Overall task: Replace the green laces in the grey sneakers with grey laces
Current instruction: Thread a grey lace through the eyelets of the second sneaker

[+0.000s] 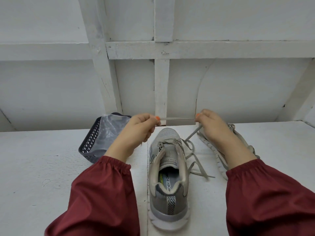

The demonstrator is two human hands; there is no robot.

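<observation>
A grey sneaker stands on the white table, toe pointing away from me, with no lace in its upper eyelets. Above its toe, my left hand and my right hand each pinch a grey lace, stretched taut and level between them. From my right hand the lace hangs down and lies in loops on the table beside the shoe. A second grey sneaker lies on its side at the right, partly hidden under my right forearm. No green lace is visible.
A dark mesh basket holding clear plastic sits at the left, behind my left wrist. A white panelled wall with beams rises directly behind the table. My red sleeves cover the near corners of the table.
</observation>
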